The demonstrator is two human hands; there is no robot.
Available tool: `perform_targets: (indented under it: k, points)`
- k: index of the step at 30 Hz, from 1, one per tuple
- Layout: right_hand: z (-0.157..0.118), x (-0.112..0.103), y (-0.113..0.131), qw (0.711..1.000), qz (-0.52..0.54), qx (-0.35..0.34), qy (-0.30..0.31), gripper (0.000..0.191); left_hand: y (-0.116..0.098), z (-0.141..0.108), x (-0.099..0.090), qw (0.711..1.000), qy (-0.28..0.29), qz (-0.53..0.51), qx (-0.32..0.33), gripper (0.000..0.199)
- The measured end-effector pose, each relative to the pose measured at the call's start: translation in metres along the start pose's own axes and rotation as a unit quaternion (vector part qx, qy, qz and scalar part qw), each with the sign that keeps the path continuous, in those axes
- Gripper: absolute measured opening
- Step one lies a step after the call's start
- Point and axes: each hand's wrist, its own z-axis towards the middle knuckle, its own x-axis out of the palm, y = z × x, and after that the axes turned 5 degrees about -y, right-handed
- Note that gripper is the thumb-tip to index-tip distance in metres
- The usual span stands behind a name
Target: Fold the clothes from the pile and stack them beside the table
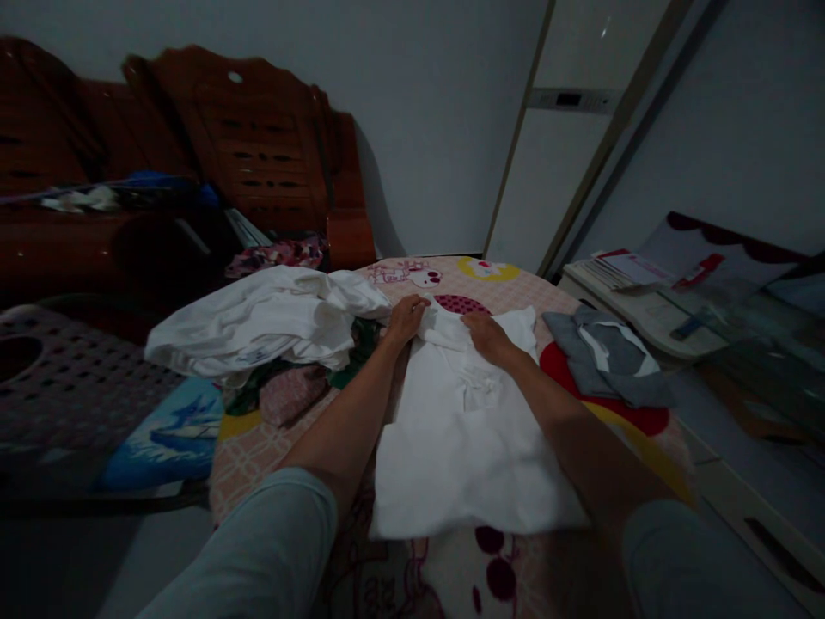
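Observation:
A white garment (470, 464) lies spread on a round table with a patterned pink cloth (258, 464). At its far edge, my left hand (407, 316) is closed on the upper left part of the fabric. My right hand (486, 337) grips the same garment a little to the right, fingers curled into it. Between and below the hands the fabric is bunched and wrinkled; its near part lies fairly flat.
White clothes (271, 318) are heaped left, over green and pink cloth pieces. A folded grey garment (606, 357) lies right. Beyond are a wooden bench (245, 146), a cabinet (650, 309) with papers, and a perforated basket or chair (77, 387).

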Motion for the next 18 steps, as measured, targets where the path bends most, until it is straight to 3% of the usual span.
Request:
perform_targets:
  k: [4, 8, 10, 14, 18]
  points:
    - [0.007, 0.005, 0.001, 0.999, 0.041, 0.033, 0.011, 0.036, 0.003, -0.002, -0.006, 1.0, 0.025, -0.014, -0.003, 0.037]
    - [0.005, -0.015, -0.004, 0.99, 0.113, 0.069, -0.037, 0.018, 0.001, -0.003, -0.009, 0.999, 0.037, -0.012, -0.022, 0.038]
    - [-0.002, -0.031, -0.011, 0.97, 0.197, 0.11, -0.089, 0.011, -0.001, -0.003, -0.009, 0.999, 0.037, -0.001, -0.033, 0.039]
    - [-0.031, -0.069, -0.033, 0.901, 0.352, 0.202, -0.154, 0.013, -0.003, 0.0, -0.01, 0.998, 0.034, 0.032, -0.036, 0.04]
    - [-0.07, -0.104, -0.06, 0.868, 0.379, 0.258, -0.192, 0.011, -0.003, 0.0, -0.012, 0.999, 0.026, 0.033, -0.035, 0.039]
